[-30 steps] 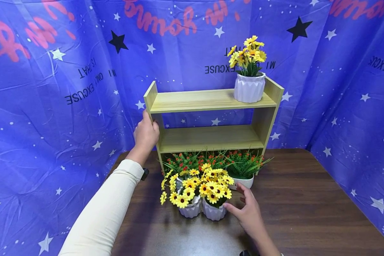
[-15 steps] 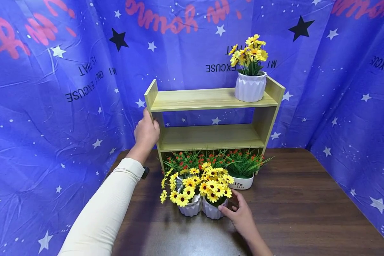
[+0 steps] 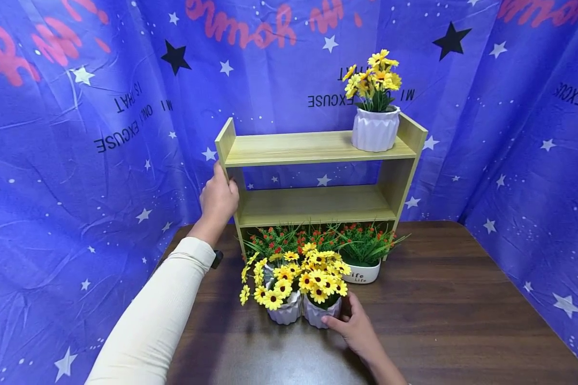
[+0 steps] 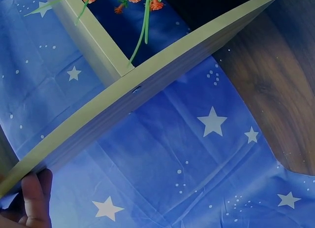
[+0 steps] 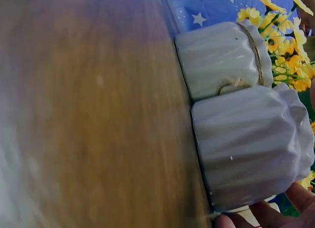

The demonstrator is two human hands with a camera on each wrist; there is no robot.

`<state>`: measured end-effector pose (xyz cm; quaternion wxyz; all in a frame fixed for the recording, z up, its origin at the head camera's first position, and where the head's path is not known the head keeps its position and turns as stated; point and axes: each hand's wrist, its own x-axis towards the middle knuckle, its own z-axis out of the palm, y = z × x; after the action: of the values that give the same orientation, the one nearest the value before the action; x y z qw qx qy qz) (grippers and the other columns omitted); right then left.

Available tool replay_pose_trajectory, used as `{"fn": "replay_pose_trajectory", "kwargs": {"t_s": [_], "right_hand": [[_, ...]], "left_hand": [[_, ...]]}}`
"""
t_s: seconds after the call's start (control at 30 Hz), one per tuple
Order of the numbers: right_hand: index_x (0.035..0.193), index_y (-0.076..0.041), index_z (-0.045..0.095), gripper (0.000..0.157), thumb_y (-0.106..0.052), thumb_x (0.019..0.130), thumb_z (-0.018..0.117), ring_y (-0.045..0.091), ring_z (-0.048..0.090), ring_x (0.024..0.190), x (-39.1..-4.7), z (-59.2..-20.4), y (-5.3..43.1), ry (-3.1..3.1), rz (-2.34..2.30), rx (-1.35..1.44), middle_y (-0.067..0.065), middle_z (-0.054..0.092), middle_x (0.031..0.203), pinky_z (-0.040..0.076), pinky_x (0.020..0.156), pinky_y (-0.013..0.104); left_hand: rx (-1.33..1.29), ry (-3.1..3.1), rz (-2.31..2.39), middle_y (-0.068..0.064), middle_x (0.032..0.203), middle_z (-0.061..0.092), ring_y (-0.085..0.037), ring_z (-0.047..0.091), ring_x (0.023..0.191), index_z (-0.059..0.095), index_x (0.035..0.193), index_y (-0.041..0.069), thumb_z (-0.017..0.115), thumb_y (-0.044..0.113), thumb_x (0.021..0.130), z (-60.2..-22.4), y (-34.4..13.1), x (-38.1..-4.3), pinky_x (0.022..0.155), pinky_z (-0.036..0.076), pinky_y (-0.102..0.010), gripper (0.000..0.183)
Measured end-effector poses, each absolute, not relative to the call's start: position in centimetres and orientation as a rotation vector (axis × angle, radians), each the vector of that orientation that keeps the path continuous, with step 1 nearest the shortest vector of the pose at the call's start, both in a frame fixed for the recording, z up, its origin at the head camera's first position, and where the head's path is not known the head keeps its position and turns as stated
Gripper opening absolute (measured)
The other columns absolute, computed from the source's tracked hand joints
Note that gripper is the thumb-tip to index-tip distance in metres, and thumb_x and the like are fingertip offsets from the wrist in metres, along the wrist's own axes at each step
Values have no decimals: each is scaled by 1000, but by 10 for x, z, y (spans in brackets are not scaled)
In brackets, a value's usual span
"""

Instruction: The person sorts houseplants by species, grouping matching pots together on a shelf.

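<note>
My left hand (image 3: 219,195) grips the left side panel of a light wooden shelf (image 3: 289,149), below its top board; the left wrist view shows curled fingers (image 4: 35,201) at the panel's edge. On the table, two white fluted pots of yellow daisies stand touching in front of the shelf. My right hand (image 3: 360,330) holds the right-hand flowerpot (image 3: 321,314), thumb at its front and fingers round its right side. Beside it stands the left-hand flowerpot (image 3: 285,311), which has twine round its neck (image 5: 253,50) in the right wrist view. Both pots are upright.
Another potted yellow daisy (image 3: 375,129) stands at the top board's right end. Red-flowered green plants fill the bottom level, one in a white oval planter (image 3: 363,274) with lettering. A blue star-patterned curtain (image 3: 125,187) surrounds the dark wooden table (image 3: 453,299).
My right hand has moved left and slightly down, from beside the right-hand flowerpot onto it. The left hand keeps its hold on the shelf, and the pots have not visibly moved.
</note>
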<state>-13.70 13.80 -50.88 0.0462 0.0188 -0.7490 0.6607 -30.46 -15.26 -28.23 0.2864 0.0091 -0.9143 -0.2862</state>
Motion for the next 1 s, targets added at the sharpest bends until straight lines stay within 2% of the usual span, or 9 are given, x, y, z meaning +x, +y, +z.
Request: {"fn": "replay_pose_trajectory", "kwargs": {"t_s": [0.33, 0.5, 0.77, 1.0], "right_hand": [[139, 3, 40, 79, -8, 75, 85, 38, 54, 122, -139, -509, 127, -2255, 2004, 12, 26, 54, 134, 46, 97, 48], [140, 2, 38, 82, -9, 74, 86, 36, 53, 122, -139, -511, 123, -2258, 1960, -8, 24, 55, 132, 42, 101, 48], [134, 2, 41, 80, -14, 71, 89, 38, 50, 126, -143, -514, 117, -2282, 1845, -31, 24, 53, 134, 33, 107, 54], [132, 1, 42, 82, -15, 68, 90, 43, 48, 126, -146, -515, 112, -2317, 1747, -80, 26, 52, 134, 32, 107, 58]], "left_hand": [[34, -2443, -770, -31, 114, 64, -51, 62, 100, 34, 147, 10, 49, 19, 100, -283, -153, -305, 78, 45, -64, 51], [26, -2432, -775, -31, 114, 64, -51, 63, 100, 36, 145, 10, 50, 19, 99, -283, -153, -305, 78, 45, -64, 49], [29, -2439, -772, -31, 114, 64, -51, 63, 100, 35, 146, 10, 50, 20, 99, -282, -152, -304, 78, 45, -63, 50], [37, -2441, -766, -31, 113, 64, -51, 63, 99, 34, 146, 9, 50, 19, 99, -282, -151, -302, 78, 45, -63, 50]]}}
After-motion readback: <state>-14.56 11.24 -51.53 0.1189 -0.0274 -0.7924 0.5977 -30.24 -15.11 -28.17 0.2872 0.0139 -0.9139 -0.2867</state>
